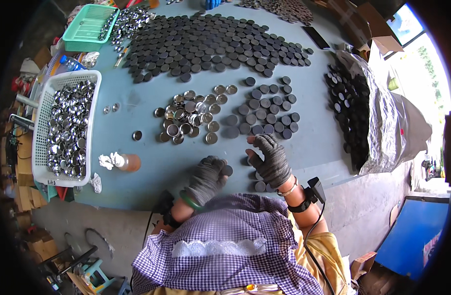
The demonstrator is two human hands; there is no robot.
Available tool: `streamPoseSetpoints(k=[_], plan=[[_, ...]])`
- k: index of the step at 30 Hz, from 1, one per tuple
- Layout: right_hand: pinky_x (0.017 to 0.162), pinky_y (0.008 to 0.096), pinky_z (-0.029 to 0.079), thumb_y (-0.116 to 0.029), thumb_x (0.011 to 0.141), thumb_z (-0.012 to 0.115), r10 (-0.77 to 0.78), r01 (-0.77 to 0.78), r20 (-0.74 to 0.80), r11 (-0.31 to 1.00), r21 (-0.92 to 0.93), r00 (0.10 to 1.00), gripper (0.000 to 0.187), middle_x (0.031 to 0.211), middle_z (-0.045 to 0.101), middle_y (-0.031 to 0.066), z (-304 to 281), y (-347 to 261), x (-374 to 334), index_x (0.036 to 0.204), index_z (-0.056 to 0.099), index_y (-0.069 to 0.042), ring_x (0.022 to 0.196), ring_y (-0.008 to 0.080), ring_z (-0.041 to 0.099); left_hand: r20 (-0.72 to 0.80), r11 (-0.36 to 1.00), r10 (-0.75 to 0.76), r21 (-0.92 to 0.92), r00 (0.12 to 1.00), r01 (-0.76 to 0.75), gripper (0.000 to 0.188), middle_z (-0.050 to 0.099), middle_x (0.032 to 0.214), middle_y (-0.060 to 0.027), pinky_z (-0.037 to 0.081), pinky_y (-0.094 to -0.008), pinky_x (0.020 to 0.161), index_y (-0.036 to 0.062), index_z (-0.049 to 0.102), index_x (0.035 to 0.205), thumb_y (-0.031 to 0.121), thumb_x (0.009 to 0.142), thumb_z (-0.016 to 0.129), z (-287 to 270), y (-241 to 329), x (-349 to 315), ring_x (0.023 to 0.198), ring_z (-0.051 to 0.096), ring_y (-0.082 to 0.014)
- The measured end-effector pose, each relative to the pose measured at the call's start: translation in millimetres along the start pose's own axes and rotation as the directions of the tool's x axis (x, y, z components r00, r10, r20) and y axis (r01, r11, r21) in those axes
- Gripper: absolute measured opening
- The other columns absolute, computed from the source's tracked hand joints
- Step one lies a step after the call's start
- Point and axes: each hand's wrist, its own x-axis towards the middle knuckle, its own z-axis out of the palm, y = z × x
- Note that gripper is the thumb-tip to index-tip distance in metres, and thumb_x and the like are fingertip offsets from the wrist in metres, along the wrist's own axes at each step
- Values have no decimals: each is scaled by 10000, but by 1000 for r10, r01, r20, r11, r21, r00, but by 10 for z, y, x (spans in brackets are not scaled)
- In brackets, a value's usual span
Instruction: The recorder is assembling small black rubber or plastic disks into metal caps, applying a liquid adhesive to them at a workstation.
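Low over the table's near edge, my left hand (206, 179), in a grey fingerless glove, is closed with a small dark round cap (227, 170) at its fingertips. My right hand (270, 160), gloved the same way, has its thumb and forefinger apart with nothing seen between them. It is just in front of a loose group of dark round caps (266, 112), and a few more lie partly hidden under it. Left of that group, shiny silver metal caps (172, 130) lie in a loose cluster, some with the hollow side up.
A white basket (96, 113) of silver caps stands left, a green basket (68, 45) behind it. Near my left hand is a small jar (132, 162) with white material on top. Many dark caps (196, 42) cover the far table; a silvery bag (383, 118) lies right beside black caps (351, 105).
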Motion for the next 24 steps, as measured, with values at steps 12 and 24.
streamPoseSetpoints(k=[12,24], plan=[[744,302,512,-82,893,597,293,-374,249,836,402,923,359,1036,670,54,267,119,-86,1247,554,-35,786,118,596,-127,851,-220,-510,967,127,442,645,986,-102,535,-327,805,24,620,1089,14,682,792,-13,167,124,858,667,-243],[762,244,492,-200,985,562,419,-672,564,640,372,712,398,991,630,50,155,56,86,1351,494,-59,844,83,570,-286,874,-196,-485,938,35,405,672,992,-132,536,-361,809,8,648,1080,24,700,787,-53,0,168,920,677,-272]])
